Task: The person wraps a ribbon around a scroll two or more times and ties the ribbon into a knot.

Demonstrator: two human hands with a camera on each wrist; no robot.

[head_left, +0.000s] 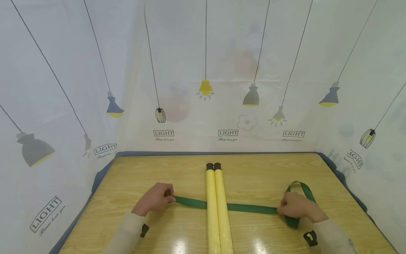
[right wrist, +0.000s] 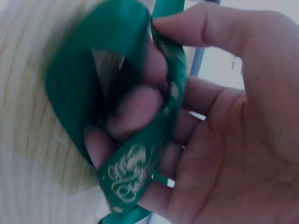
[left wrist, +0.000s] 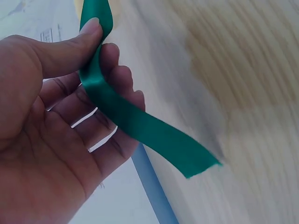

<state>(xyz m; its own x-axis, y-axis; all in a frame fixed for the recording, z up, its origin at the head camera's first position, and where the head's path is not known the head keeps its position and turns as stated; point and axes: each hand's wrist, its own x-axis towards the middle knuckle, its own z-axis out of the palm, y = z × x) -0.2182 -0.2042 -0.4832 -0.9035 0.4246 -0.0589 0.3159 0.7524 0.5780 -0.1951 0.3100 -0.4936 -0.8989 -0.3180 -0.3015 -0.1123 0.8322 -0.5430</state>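
Observation:
A green ribbon [head_left: 252, 208] runs across the table and passes beneath two yellow rolls [head_left: 218, 208] that lie side by side, each with a black end. My left hand [head_left: 160, 197] pinches the ribbon near its left end between thumb and forefinger. In the left wrist view the ribbon's cut tail [left wrist: 154, 135] trails over the fingers. On the other side, my right hand [head_left: 296, 205] pinches the ribbon too. A loop of ribbon [right wrist: 70, 84] curls round from this hand, and light printed lettering shows on it in the right wrist view.
The wooden table [head_left: 142, 169] has a blue-grey edge [head_left: 190, 153] at the back. White sheeting [head_left: 196, 116] printed with hanging lamps encloses it on three sides. Small black wrist pieces [head_left: 310, 238] show by both sleeves [head_left: 333, 237].

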